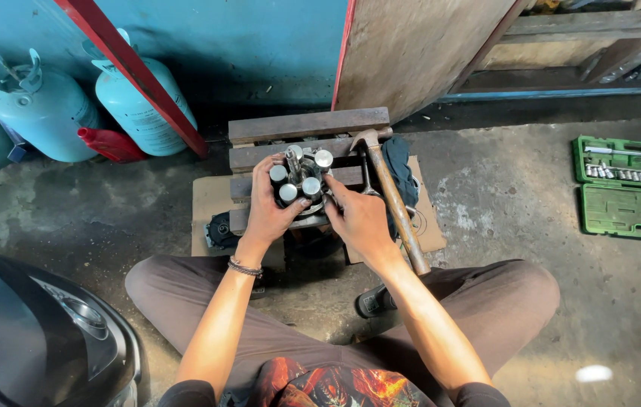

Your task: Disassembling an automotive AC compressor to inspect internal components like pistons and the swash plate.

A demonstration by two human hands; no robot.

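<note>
At frame centre, the left hand and right hand both clasp a metal cylinder assembly on wooden slats, a hammer just right.

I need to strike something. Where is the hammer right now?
In the head view, the hammer lies just right of the right hand, head on the wooden slats, handle running toward the person's right knee.
</note>
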